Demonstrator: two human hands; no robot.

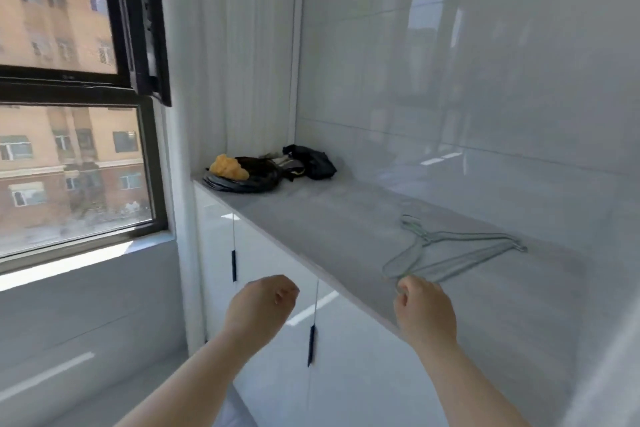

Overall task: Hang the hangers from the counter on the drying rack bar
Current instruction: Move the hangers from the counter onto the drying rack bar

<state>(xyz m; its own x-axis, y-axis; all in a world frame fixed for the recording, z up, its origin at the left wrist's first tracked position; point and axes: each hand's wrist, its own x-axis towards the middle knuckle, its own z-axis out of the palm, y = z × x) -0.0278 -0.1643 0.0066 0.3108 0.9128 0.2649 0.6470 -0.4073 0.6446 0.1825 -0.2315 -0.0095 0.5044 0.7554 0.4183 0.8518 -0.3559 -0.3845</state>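
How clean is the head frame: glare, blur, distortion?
Head view: soft throughout, wide-angle bends the black window frame; sunlight glare streaks the glossy white wall tiles and white cabinet doors; pale green wire hangers read faint against the grey counter.

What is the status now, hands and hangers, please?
Left hand loosely curled, empty. Right hand curled at near corner of hangers, grip unclear. Hangers flat on counter. Dark bags apart, at far end.

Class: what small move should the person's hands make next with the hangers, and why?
Probably close the right hand round the near end of the hangers and lift: they lie flat on the counter, its curled fingers just reach them, the left hand holds nothing.
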